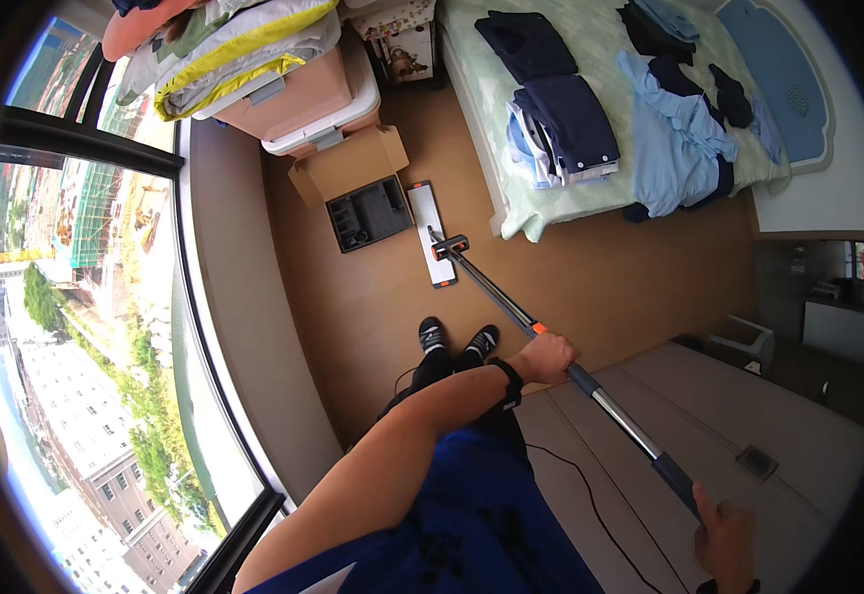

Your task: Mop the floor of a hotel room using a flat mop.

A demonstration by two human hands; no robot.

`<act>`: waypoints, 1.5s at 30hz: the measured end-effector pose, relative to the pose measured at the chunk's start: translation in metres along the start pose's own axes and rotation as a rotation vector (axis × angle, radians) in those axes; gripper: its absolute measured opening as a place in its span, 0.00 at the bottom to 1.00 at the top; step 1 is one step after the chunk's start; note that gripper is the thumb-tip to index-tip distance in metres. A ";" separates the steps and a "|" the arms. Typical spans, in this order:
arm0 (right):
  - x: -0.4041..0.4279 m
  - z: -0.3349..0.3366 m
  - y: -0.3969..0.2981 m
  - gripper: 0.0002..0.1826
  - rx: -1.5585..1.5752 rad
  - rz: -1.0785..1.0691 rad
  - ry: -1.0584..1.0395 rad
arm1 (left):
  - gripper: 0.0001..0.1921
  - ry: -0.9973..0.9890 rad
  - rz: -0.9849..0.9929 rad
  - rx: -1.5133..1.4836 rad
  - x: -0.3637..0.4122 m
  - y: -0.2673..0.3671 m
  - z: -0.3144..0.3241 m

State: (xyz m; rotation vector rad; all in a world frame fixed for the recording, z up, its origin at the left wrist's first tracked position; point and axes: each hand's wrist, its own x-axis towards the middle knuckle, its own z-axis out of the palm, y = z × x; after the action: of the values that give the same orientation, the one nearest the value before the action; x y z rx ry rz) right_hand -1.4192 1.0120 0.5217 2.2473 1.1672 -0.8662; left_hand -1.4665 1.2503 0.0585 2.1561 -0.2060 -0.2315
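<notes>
A flat mop (433, 236) with a white plate and orange ends lies on the brown floor, close beside an open cardboard box with a black insert. Its metal pole runs down to the right across the view. My left hand (548, 358) is closed round the pole just below an orange collar. At the dark grip on the pole's upper end is my right hand (721, 523), wrapped round it with the index finger partly raised.
The cardboard box (370, 211) stands left of the mop, below stacked storage bins (313, 111) with bedding. Folded dark clothes (569, 122) lie on the bed (551, 211). A grey wardrobe or panel (662, 401) is at lower right, with a dark cable (588, 494) before it. Windows line the left.
</notes>
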 end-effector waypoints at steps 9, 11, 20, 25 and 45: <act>-0.004 0.010 -0.033 0.42 0.192 0.074 -0.045 | 0.08 0.025 0.040 0.005 -0.024 -0.010 -0.008; -0.012 0.022 -0.045 0.39 0.172 0.091 0.034 | 0.08 -0.016 0.081 0.029 -0.028 -0.013 -0.001; -0.030 0.108 -0.101 0.35 0.353 0.165 0.054 | 0.08 -0.171 0.207 0.180 -0.066 -0.035 0.017; 0.007 0.130 -0.125 0.35 0.531 0.137 0.181 | 0.07 -0.241 0.157 0.309 -0.067 -0.072 -0.002; 0.212 0.079 -0.111 0.35 0.590 0.150 0.264 | 0.11 0.111 -0.392 0.514 0.008 -0.204 -0.106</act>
State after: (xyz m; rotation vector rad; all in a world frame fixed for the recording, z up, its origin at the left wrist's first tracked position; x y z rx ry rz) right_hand -1.4440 1.1369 0.3039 2.9589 0.9078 -0.9668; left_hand -1.4210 1.4470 -0.0528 2.7023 0.2540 -0.3045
